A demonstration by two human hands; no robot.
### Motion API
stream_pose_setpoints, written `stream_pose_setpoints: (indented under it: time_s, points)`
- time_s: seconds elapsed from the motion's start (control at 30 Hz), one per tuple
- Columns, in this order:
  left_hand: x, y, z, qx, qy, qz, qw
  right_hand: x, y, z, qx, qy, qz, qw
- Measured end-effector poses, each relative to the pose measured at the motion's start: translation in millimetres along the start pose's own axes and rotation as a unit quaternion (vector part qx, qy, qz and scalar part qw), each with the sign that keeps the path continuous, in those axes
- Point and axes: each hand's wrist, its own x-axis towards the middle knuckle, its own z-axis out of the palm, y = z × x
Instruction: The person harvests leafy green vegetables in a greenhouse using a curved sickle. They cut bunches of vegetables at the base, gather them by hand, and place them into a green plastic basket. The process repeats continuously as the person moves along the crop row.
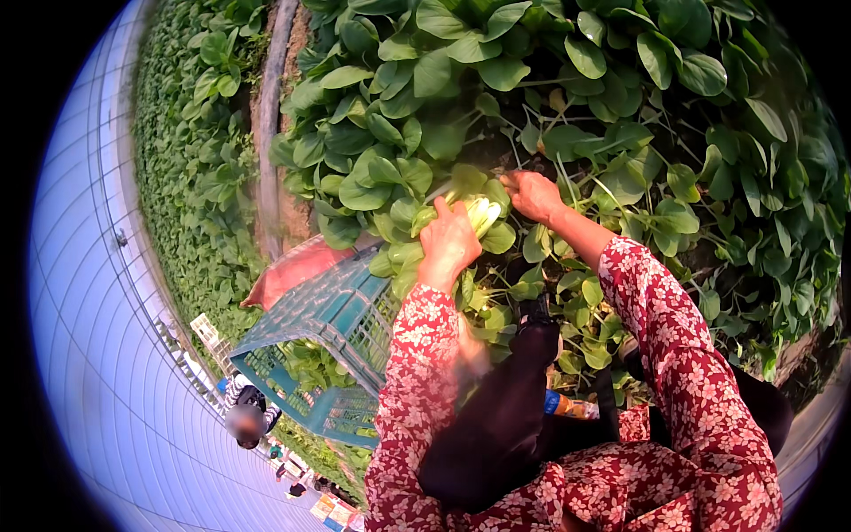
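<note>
My left hand [449, 241] is closed around a bunch of leafy greens with pale stems [483, 214], close to the tops of the growing plants. Just right of that bunch, my right hand [532, 194] has its fingers bent together among the leaves; whether it pinches a leaf or stem cannot be told. Dense green leafy plants [625, 179] surround both hands, with thin stems and dark soil between them.
A green plastic crate [346, 292] holding some greens stands left of my left forearm, with a red sack [299, 266] behind it. A long pale strip [274, 133] runs between the plant beds. Another person [249, 409] is farther off at lower left, under the greenhouse cover.
</note>
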Motion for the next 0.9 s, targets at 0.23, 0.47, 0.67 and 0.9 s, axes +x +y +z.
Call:
stream_pose_setpoints:
  time_s: [0.23,0.47,0.67,0.9]
  points:
    - [6.9,-5.8,-7.5,-0.045,-0.074,-0.104,0.991,-5.6,-4.0,-3.0,0.063,0.011,0.058,0.996]
    - [4.8,-4.6,-12.4,-0.067,-0.119,-0.13,0.982,-41.9,-4.3,-0.3,0.039,0.101,-0.046,0.993]
    - [5.3,-1.3,-14.1,-0.06,-0.119,-0.125,0.983,-23.7,-8.6,11.0,-0.041,0.074,-0.023,0.996]
    - [4.0,-3.9,-8.3,-0.072,-0.096,-0.112,0.986,-13.0,-16.1,1.6,-0.066,0.01,-0.002,0.998]
